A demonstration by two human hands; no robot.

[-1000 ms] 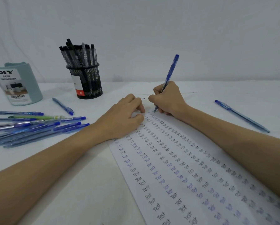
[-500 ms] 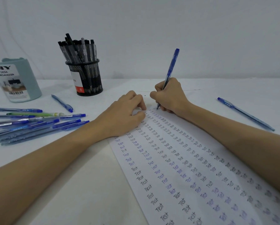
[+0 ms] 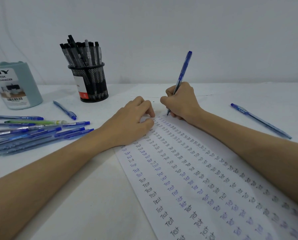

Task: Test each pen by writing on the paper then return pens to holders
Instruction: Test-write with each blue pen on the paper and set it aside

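My right hand (image 3: 181, 103) gripped a blue pen (image 3: 182, 74), tip on the paper (image 3: 188, 187); my left hand (image 3: 131, 125), fingers curled, pressed the paper.

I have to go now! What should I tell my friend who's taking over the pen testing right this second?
Right hand grips a blue pen, tip on the white paper sheet at its far end.
Left hand rests on the paper, fingers loosely curled, holding it down.
Done: the sheet carries rows of "Test"; black pens stand in the black mesh holder.
Left: finish this pen. A heap of blue pens lies left, one blue pen right; whether they are tested cannot be told. Return them to a holder, perhaps the teal desk organizer.
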